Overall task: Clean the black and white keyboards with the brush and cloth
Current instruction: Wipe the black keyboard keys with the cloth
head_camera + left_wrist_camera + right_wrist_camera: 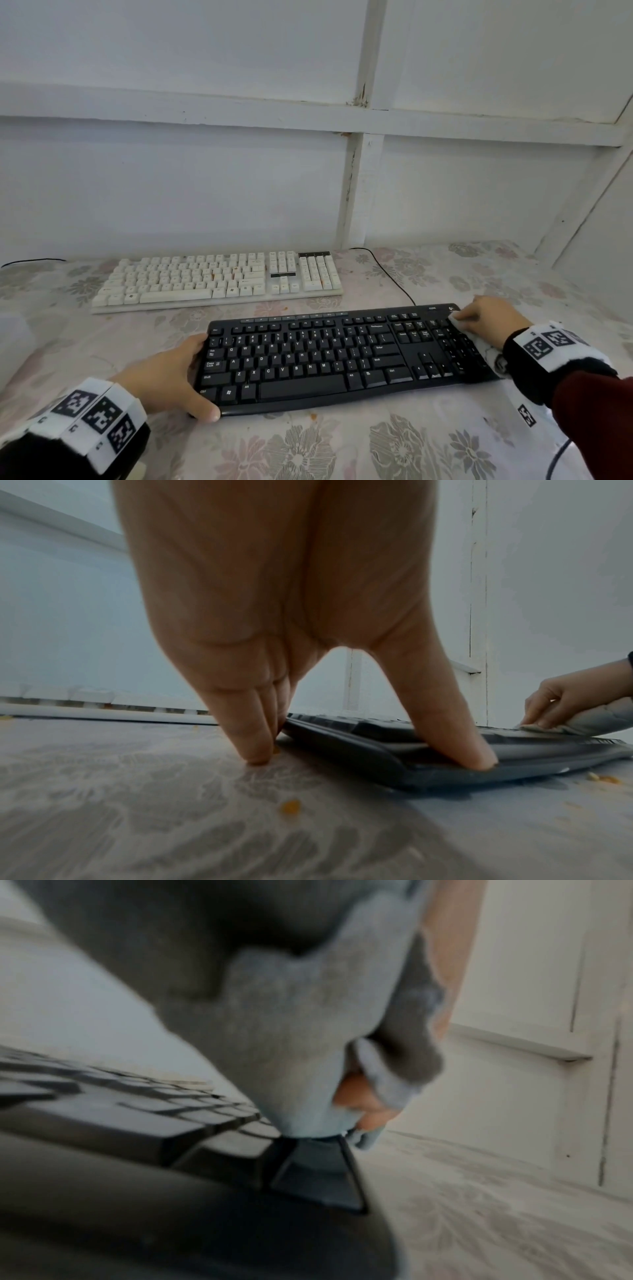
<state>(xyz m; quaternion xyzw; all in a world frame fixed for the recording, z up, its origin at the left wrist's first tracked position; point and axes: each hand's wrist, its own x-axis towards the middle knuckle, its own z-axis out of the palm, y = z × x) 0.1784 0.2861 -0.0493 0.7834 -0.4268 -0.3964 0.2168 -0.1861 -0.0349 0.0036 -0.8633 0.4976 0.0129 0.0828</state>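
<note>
I see no container anywhere on the table [102, 346]; it wears a flowered cover, and both keyboards lie flat on that.

My left hand [164, 380] grips the left end of the black keyboard [329, 356]: the thumb lies along the near edge by the front corner, and the fingers curl round the left end near the far corner. In the left wrist view the fingertips [257, 750] come down to the cover just beside the keyboard's end, while the thumb presses on its front lip.

My right hand [486, 317] holds the pale cloth [457, 320] bunched under curled fingers and presses it on the far right corner of the black keyboard, over the number pad. The right wrist view is blurred, but it shows the cloth [301, 1042] wrapped round the hand and touching the corner keys.

The white keyboard [219, 279] lies farther back, parallel to the black one and shifted left, with a strip of bare cover between them. Its far edge sits near the white wall [171, 192]. A black cable [387, 274] runs from the wall to the black keyboard's far edge. Small orange crumbs [290, 807] lie on the cover near the black keyboard's left end. Open cover lies left, right and in front of the black keyboard. I cannot see the brush.
</note>
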